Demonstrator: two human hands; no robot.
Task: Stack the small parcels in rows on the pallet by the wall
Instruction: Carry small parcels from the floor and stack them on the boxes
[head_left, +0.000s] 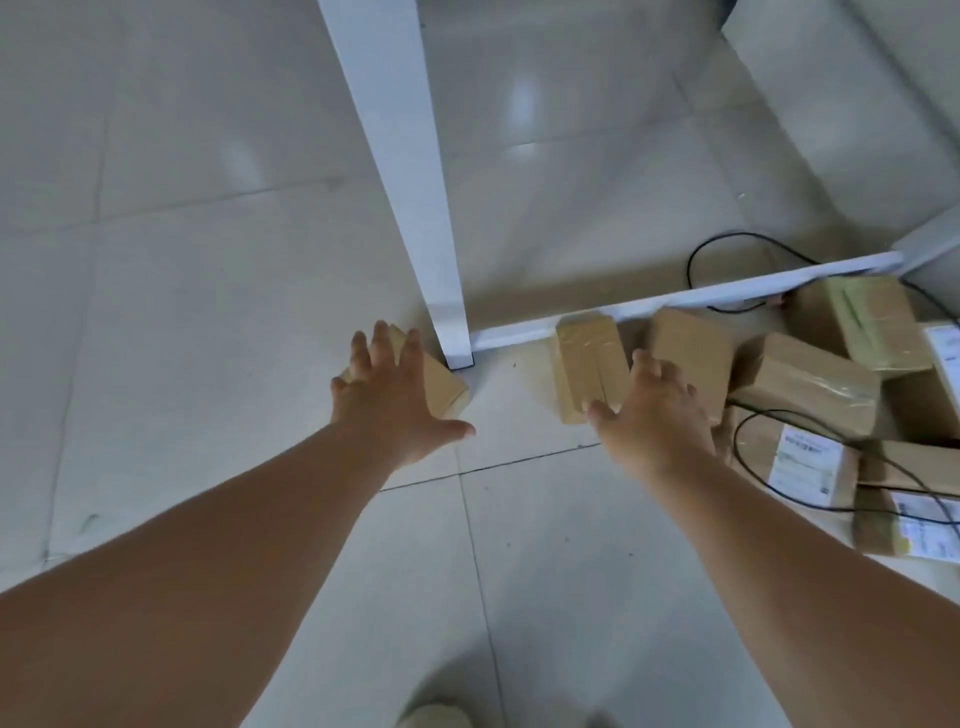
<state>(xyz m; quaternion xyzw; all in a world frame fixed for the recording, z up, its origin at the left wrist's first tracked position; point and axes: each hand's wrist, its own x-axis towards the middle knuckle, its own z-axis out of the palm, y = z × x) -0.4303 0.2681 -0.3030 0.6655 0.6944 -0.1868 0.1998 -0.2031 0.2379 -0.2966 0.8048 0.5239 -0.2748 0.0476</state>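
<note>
Small brown cardboard parcels lie on the tiled floor. My left hand (389, 395) is spread flat over one parcel (441, 387) just left of a white table leg. My right hand (657, 410) reaches with spread fingers between a taped parcel (587, 364) and another parcel (693, 348) behind it; the thumb touches the taped one's near corner. Whether the fingers touch the rear parcel I cannot tell. No pallet is in view.
A white table leg (415, 182) and its floor bar (701, 296) stand right behind the parcels. Several more parcels (810, 382), some with white labels, are heaped at the right, with a black cable (753, 244) looping over them. Pale tiles stretch to the left.
</note>
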